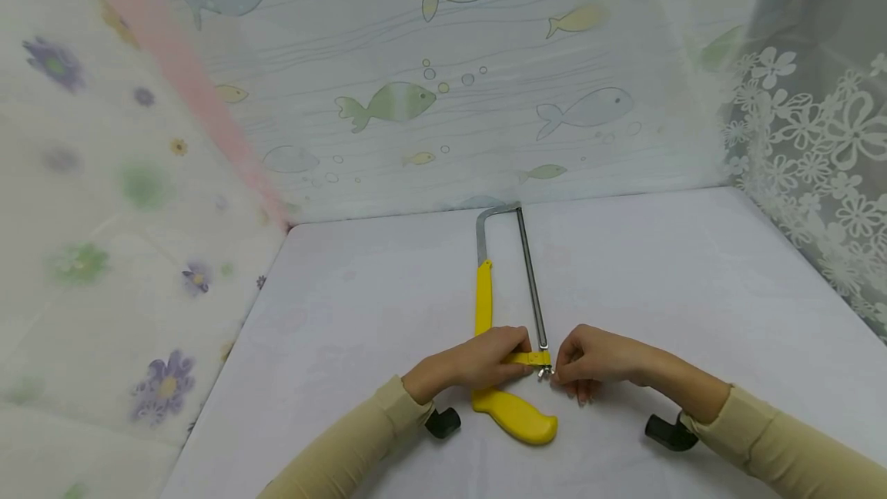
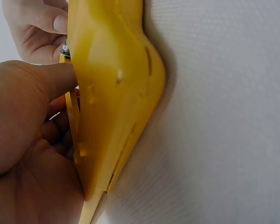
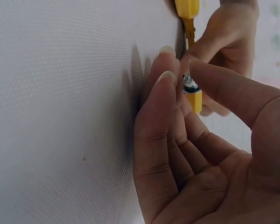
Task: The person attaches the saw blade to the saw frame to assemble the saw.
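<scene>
A hacksaw with a yellow handle (image 1: 516, 416) lies on the white table, its grey blade (image 1: 530, 276) running away from me on the right side of the frame. My left hand (image 1: 478, 360) holds the yellow crosspiece (image 1: 530, 359) at the near end of the blade. In the left wrist view, its thumb lies against the yellow frame (image 2: 102, 107). At the blade's near end sits a small metal wing nut (image 3: 190, 84). My right hand (image 1: 610, 356) has curled fingers and pinches at this nut with thumb and fingertips, which partly hide it.
White cloth covers the table (image 1: 374, 276). Behind stands a fish-print curtain (image 1: 443, 98), with a flower-print sheet (image 1: 138, 214) on the left and lace (image 1: 818, 152) on the right. Black wrist-camera mounts (image 1: 443, 423) hang below both wrists.
</scene>
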